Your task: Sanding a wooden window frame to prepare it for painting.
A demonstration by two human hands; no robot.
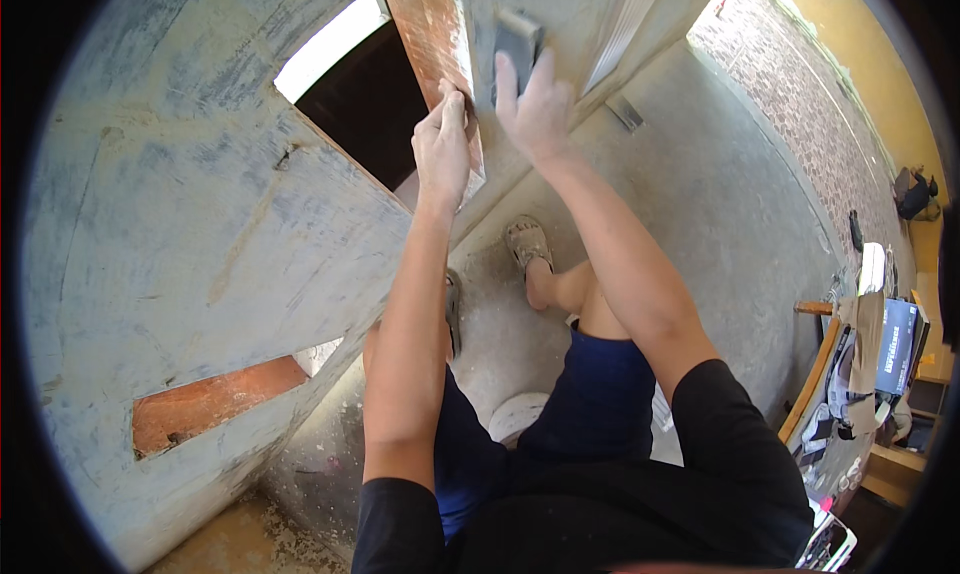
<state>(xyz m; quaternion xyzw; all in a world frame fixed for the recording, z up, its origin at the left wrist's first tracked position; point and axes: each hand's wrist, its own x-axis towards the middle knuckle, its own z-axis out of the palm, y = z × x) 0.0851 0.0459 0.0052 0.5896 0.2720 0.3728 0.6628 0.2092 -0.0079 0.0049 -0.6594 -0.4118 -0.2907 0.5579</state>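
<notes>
My right hand [534,116], blurred, holds a dark grey hand-sanding block [517,45] against the grey, patchy, filler-coated panel [562,11]. My left hand [442,150] grips the edge of the reddish-brown inner side [431,37] of an opening, its fingers curled over the chipped border. Left of that hand, the opening [360,101] shows a dark interior and a bright gap. The grey coated surface [202,199] extends to the left, with a second, slot-like opening [221,401] lower down.
A small grey flat piece [624,114] lies on the concrete floor [690,176] by the panel's base. My sandalled foot [529,240] is below my hands. A white round lid or bucket top [519,412] shows between my legs. Boxes [896,345] and clutter crowd the right side.
</notes>
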